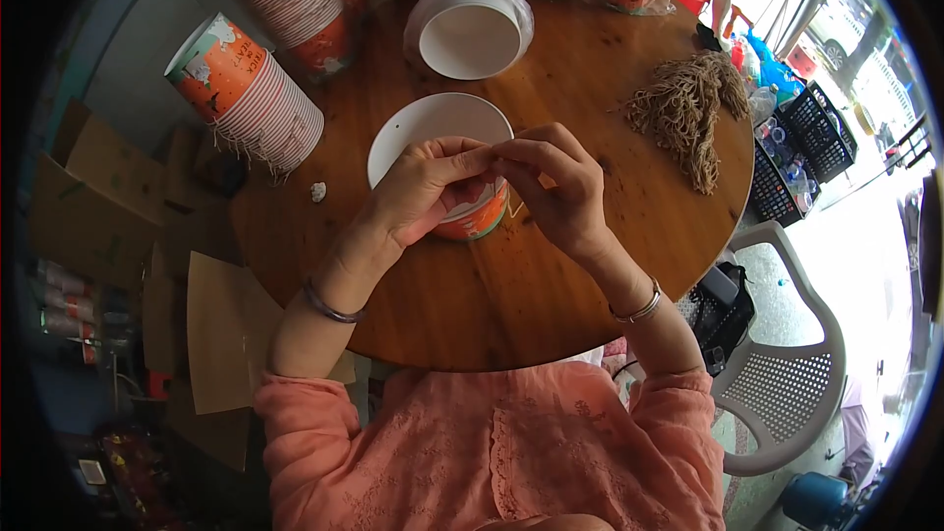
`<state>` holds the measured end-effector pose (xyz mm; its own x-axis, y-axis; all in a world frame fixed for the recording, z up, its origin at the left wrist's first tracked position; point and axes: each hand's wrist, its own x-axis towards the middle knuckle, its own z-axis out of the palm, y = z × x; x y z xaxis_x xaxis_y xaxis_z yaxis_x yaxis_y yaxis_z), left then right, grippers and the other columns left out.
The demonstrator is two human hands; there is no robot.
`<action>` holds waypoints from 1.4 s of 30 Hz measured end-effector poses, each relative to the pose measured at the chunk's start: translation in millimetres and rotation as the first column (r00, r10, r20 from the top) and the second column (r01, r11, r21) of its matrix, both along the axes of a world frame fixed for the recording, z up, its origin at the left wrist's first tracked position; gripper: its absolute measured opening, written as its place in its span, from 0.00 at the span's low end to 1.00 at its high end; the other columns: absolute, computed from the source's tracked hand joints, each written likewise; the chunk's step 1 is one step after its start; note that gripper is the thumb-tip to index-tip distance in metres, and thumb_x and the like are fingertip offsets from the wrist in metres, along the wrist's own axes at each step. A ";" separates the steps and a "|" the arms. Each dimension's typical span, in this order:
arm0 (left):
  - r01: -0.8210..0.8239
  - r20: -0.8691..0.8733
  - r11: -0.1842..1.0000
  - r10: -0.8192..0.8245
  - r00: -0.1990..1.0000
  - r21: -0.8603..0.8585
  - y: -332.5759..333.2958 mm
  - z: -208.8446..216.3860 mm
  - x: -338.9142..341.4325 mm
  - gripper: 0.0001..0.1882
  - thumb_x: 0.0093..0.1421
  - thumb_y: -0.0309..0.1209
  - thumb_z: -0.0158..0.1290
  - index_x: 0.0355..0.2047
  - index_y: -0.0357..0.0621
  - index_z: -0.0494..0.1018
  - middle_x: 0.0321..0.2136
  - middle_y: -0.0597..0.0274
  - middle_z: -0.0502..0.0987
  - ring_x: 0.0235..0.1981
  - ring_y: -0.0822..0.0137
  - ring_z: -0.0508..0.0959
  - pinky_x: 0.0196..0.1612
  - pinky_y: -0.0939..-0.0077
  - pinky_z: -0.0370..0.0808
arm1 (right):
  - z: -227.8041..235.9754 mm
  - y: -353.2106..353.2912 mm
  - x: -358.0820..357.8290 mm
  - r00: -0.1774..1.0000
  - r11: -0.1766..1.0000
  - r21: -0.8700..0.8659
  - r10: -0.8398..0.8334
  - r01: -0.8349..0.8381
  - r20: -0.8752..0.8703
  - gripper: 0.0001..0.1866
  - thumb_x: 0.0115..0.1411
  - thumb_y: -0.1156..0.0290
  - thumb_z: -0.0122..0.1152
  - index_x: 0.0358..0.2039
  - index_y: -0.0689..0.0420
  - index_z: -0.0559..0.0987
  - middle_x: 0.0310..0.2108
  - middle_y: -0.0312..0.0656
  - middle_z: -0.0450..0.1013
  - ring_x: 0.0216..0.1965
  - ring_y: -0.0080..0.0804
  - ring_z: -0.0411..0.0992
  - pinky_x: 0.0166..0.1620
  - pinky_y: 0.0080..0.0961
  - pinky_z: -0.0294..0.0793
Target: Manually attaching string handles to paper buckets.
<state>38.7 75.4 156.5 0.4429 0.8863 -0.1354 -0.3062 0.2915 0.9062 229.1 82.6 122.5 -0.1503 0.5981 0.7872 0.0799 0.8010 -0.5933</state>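
In front of me a paper bucket (pixel 470 225), white inside with an orange and green outside, stands tilted on the round wooden table. Above its near rim my left hand (pixel 433 182) and my right hand (pixel 556 182) meet, thumbs and fingertips pinched together. A thin tan string (pixel 515 206) shows below the right hand, beside the bucket; its end between the fingertips is too small to see clearly. Both hands are closed in a pinch on it. Part of the bucket is hidden behind the hands.
Left of the bucket leans a stack of orange buckets (pixel 265 103) with strings hanging from it. White nested buckets (pixel 472 39) in plastic lie beyond. Tan strings (pixel 688 103) lie bunched at the right. A white lump (pixel 318 193), cardboard boxes (pixel 221 334) and a plastic chair (pixel 787 374) surround the workplace.
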 end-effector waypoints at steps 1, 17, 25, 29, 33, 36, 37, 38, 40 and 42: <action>0.002 0.000 1.000 -0.002 1.000 0.000 -0.7 1.6 1.0 0.10 0.64 0.31 0.54 0.41 0.37 0.77 0.33 0.65 0.79 0.32 0.79 0.75 0.37 0.86 0.72 | -0.9 2.1 0.2 0.999 0.997 0.073 -0.023 0.021 0.031 0.13 0.54 0.79 0.66 0.41 0.57 0.78 0.34 0.37 0.74 0.31 0.25 0.74 0.31 0.20 0.73; -0.121 -0.357 0.841 0.348 0.867 0.528 -17.0 0.2 5.4 0.05 0.64 0.28 0.51 0.33 0.38 0.73 0.26 0.72 0.73 0.30 0.81 0.72 0.36 0.85 0.71 | 5.5 -21.9 3.4 0.947 0.665 -0.688 0.098 -0.292 -0.307 0.06 0.70 0.70 0.44 0.39 0.60 0.65 0.24 0.36 0.71 0.19 0.16 0.64 0.21 0.15 0.65; 0.031 -0.537 0.762 0.427 0.727 0.647 -12.6 -9.4 1.7 0.04 0.60 0.24 0.52 0.32 0.34 0.72 0.27 0.64 0.76 0.31 0.76 0.74 0.37 0.79 0.72 | -16.7 -14.0 -3.2 0.877 0.842 -0.463 0.025 -0.277 -0.480 0.05 0.70 0.71 0.44 0.36 0.57 0.64 0.19 0.33 0.63 0.16 0.16 0.58 0.17 0.17 0.56; 0.100 -0.538 0.678 0.475 0.697 0.728 -10.4 2.0 7.7 0.06 0.58 0.27 0.57 0.34 0.37 0.75 0.28 0.61 0.78 0.30 0.71 0.75 0.37 0.76 0.73 | -8.9 -19.2 -4.2 0.905 0.872 -0.442 0.005 -0.213 -0.425 0.05 0.70 0.71 0.45 0.36 0.57 0.64 0.19 0.33 0.63 0.16 0.16 0.58 0.17 0.16 0.58; 0.197 -0.344 0.300 0.598 0.724 0.934 -1.7 -0.1 23.5 0.08 0.56 0.29 0.61 0.35 0.41 0.77 0.27 0.59 0.78 0.29 0.64 0.76 0.36 0.72 0.73 | 7.1 -23.0 -2.9 0.950 0.847 -0.489 0.057 -0.208 -0.307 0.04 0.69 0.73 0.47 0.36 0.59 0.65 0.21 0.33 0.67 0.20 0.15 0.63 0.21 0.15 0.62; 0.106 -0.471 0.605 0.484 0.737 0.789 -4.4 1.2 30.0 0.05 0.56 0.28 0.61 0.32 0.40 0.77 0.27 0.60 0.78 0.30 0.63 0.75 0.36 0.69 0.73 | 10.9 -18.8 4.6 0.974 0.827 -0.533 0.077 -0.181 -0.212 0.04 0.68 0.73 0.49 0.38 0.59 0.66 0.22 0.34 0.69 0.21 0.14 0.64 0.22 0.15 0.64; 0.106 -0.469 0.606 0.482 0.740 0.789 -6.3 1.7 30.8 0.05 0.56 0.28 0.61 0.32 0.40 0.77 0.27 0.60 0.78 0.30 0.63 0.75 0.36 0.69 0.73 | 11.0 -17.1 7.8 0.985 0.803 -0.575 0.081 -0.157 -0.155 0.05 0.67 0.73 0.51 0.40 0.59 0.66 0.23 0.34 0.70 0.22 0.14 0.65 0.23 0.15 0.64; 0.107 -0.467 0.580 0.518 0.717 0.808 -8.6 2.4 31.6 0.05 0.56 0.27 0.60 0.30 0.41 0.76 0.26 0.61 0.78 0.30 0.62 0.75 0.37 0.68 0.72 | 11.8 -16.7 7.6 0.985 0.803 -0.576 0.078 -0.153 -0.154 0.05 0.67 0.73 0.51 0.40 0.59 0.66 0.23 0.34 0.70 0.22 0.14 0.65 0.23 0.15 0.64; 0.109 -0.463 0.553 0.553 0.693 0.826 -9.8 0.5 31.7 0.04 0.56 0.27 0.60 0.28 0.41 0.76 0.26 0.63 0.77 0.31 0.62 0.75 0.37 0.67 0.71 | 15.3 -16.9 5.7 0.938 0.773 -0.557 0.139 -0.304 -0.319 0.07 0.66 0.73 0.53 0.42 0.58 0.66 0.24 0.32 0.70 0.21 0.14 0.64 0.22 0.14 0.62; 0.214 -0.430 0.381 0.684 0.590 0.899 -9.1 -6.6 30.0 0.05 0.55 0.27 0.60 0.25 0.42 0.75 0.24 0.64 0.76 0.30 0.60 0.75 0.38 0.65 0.70 | 18.9 -14.1 10.0 0.914 0.725 -0.586 0.150 -0.361 -0.376 0.07 0.66 0.73 0.53 0.42 0.57 0.66 0.23 0.32 0.70 0.20 0.13 0.63 0.21 0.14 0.61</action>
<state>68.8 66.2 150.0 0.3455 0.7247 0.5961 0.5874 -0.6625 0.4649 239.1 68.5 141.5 -0.2077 0.9400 0.2705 -0.3254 0.1944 -0.9254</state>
